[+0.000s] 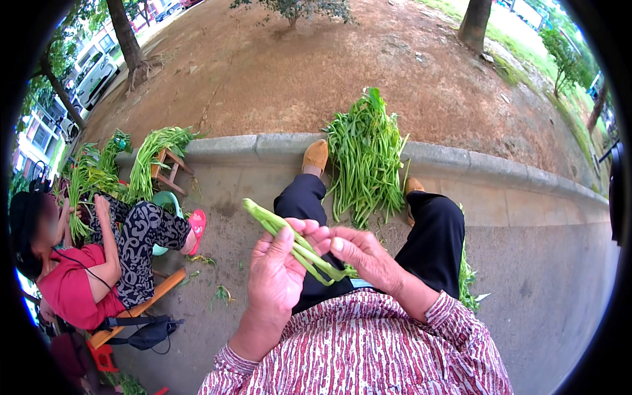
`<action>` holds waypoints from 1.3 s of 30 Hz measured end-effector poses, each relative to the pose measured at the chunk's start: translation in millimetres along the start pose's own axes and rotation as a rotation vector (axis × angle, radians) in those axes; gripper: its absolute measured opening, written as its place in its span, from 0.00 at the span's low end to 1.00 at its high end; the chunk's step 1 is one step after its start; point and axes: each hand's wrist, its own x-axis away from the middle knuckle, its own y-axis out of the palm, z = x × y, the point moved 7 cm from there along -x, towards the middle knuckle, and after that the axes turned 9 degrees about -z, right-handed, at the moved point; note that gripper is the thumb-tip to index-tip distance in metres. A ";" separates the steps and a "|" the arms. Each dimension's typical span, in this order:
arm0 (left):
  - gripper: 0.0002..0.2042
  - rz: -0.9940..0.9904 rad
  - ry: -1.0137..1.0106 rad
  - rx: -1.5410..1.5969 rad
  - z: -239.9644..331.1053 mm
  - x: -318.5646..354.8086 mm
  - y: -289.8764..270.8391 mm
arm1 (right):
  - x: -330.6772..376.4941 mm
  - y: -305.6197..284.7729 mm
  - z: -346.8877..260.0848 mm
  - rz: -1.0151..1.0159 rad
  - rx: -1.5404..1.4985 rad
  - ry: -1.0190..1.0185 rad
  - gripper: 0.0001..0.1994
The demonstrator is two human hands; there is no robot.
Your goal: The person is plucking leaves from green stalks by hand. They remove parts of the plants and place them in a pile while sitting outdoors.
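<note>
My left hand (pixel 276 266) is closed round a small bundle of green leafy-vegetable stems (pixel 270 222), held slantwise over my lap. The upper ends stick out past my thumb, and the lower ends bend toward my right wrist. Close against it, my right hand (pixel 368 257) has its thumb and fingers pressed together, touching the left fingertips. Whatever lies in that pinch is too small to make out. Beyond my hands, a large heap of long-stemmed greens (pixel 365 158) lies between my shoes, against the curb.
At left, a seated person in a red top (pixel 82 283) handles greens beside a wooden stool (pixel 172 164) piled with more. A green basin (pixel 164 201) stands by their legs. A black bag (pixel 150 332) hangs by their bench. The concrete curb (pixel 283 148) borders bare soil with trees.
</note>
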 end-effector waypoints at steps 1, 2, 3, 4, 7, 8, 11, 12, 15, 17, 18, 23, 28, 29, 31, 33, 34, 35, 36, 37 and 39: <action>0.10 0.036 0.031 0.025 3.2 0.4 -3.3 | 3.3 6.3 11.5 -0.089 -0.022 0.117 0.31; 0.11 -0.008 0.061 0.041 3.8 -1.0 -9.1 | 3.9 10.6 16.8 -0.135 0.004 0.101 0.30; 0.11 0.017 0.081 0.040 5.3 -1.1 -11.0 | 3.5 15.2 18.4 -0.180 0.033 0.086 0.28; 0.11 0.042 0.101 0.037 7.1 -1.9 -12.7 | 4.3 19.4 16.1 -0.182 0.018 0.084 0.25; 0.11 0.059 0.127 0.045 8.3 -0.7 -16.6 | 3.6 21.0 14.9 -0.180 0.058 0.112 0.21; 0.12 0.059 0.128 0.045 8.4 0.1 -16.7 | 1.7 21.3 16.5 -0.133 0.029 0.037 0.17; 0.14 0.045 0.102 0.037 6.5 1.1 -15.7 | 3.1 16.9 19.3 -0.079 0.071 0.098 0.16; 0.14 0.037 0.089 0.030 6.1 0.9 -14.4 | 3.0 16.0 20.4 -0.074 0.072 0.092 0.16; 0.18 -0.021 0.069 0.014 7.0 0.5 -4.9 | 2.6 14.0 23.1 -0.071 0.071 0.071 0.16; 0.21 -0.049 0.071 -0.040 9.2 1.0 -0.6 | 2.2 13.2 20.2 -0.082 0.061 0.052 0.16; 0.22 -0.062 0.071 -0.068 10.1 1.0 1.1 | 1.9 12.9 18.9 -0.091 0.025 0.075 0.16; 0.24 -0.146 0.068 -0.095 13.0 0.9 9.2 | 2.7 12.1 19.3 -0.138 -0.166 0.122 0.18; 0.24 -0.206 0.078 -0.167 13.6 1.2 11.2 | 3.6 11.0 19.8 -0.138 -0.215 0.139 0.19; 0.24 -0.210 0.080 -0.184 13.7 1.0 11.3 | 3.4 10.9 19.9 -0.142 -0.224 0.144 0.19; 0.25 -0.210 0.082 -0.218 14.0 1.8 11.5 | 3.1 11.1 18.9 -0.151 -0.195 0.134 0.19; 0.25 -0.202 0.083 -0.250 14.7 2.4 11.9 | 2.4 11.1 17.3 -0.157 -0.164 0.122 0.19; 0.25 -0.199 0.091 -0.258 15.4 2.5 12.4 | 1.9 11.0 16.2 -0.159 -0.147 0.116 0.19; 0.25 -0.196 0.098 -0.266 16.0 2.5 13.0 | 1.6 10.9 15.4 -0.161 -0.131 0.109 0.19; 0.24 -0.194 0.103 -0.271 16.2 2.6 13.3 | 1.9 10.9 16.0 -0.160 -0.122 0.111 0.19; 0.24 -0.194 0.112 -0.285 16.5 2.4 12.8 | 2.3 10.9 17.1 -0.159 -0.114 0.113 0.19; 0.22 -0.194 0.128 -0.313 16.1 2.0 10.1 | 3.0 11.3 17.7 -0.158 -0.105 0.114 0.19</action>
